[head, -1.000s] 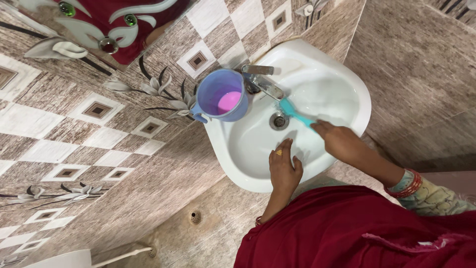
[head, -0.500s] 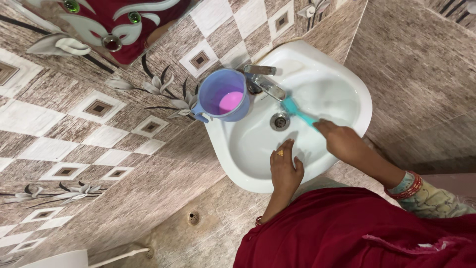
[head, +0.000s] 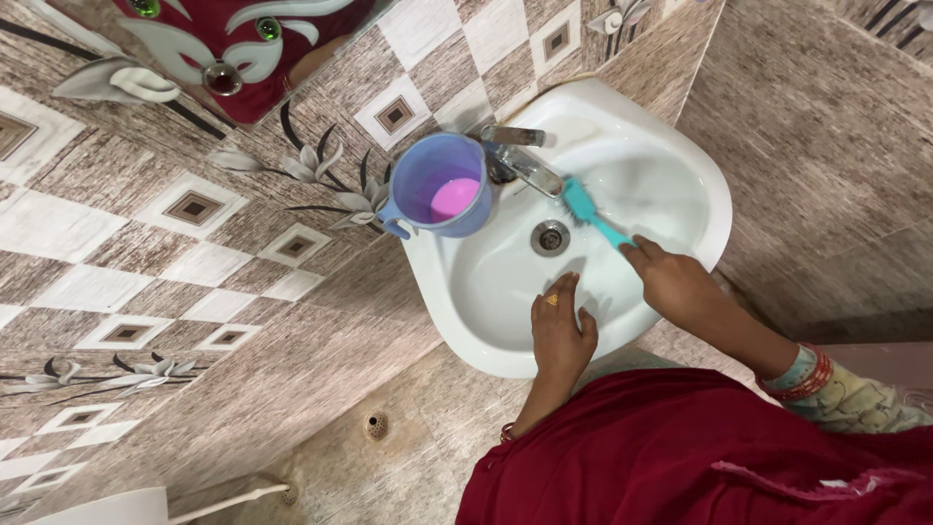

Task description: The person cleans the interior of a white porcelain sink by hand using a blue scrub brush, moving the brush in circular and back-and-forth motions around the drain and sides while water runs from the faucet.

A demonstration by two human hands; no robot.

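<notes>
The right hand [head: 677,282] grips the handle of a turquoise brush [head: 591,212], fingers curled around its lower end. The brush slants up and away from the hand, and its bristle head lies inside the white washbasin [head: 486,282], just beside the chrome tap [head: 520,160] and a little above and right of the drain [head: 550,236]. Whether the bristles press on the basin wall or hover just off it cannot be told from this view.

The left hand [head: 560,331] rests flat on the inner front slope of the washbasin, below the drain, fingers held together and stretched toward it, holding nothing. A gold ring shows on one finger. Its palm lies over the basin's near rim.

A blue plastic mug [head: 439,197] stands on the washbasin's left back corner, touching the tap's left side, its handle pointing away from the basin toward the tiled wall. Something pink shows at the bottom of the mug.

The person's red garment [head: 680,457] fills the space below the washbasin's front edge, and red bangles [head: 807,374] circle the right wrist, well to the right of the basin. The patterned brown and white tiled wall [head: 194,272] spreads to the washbasin's left, and a mirror with a decorated edge [head: 224,49] hangs above the mug.
</notes>
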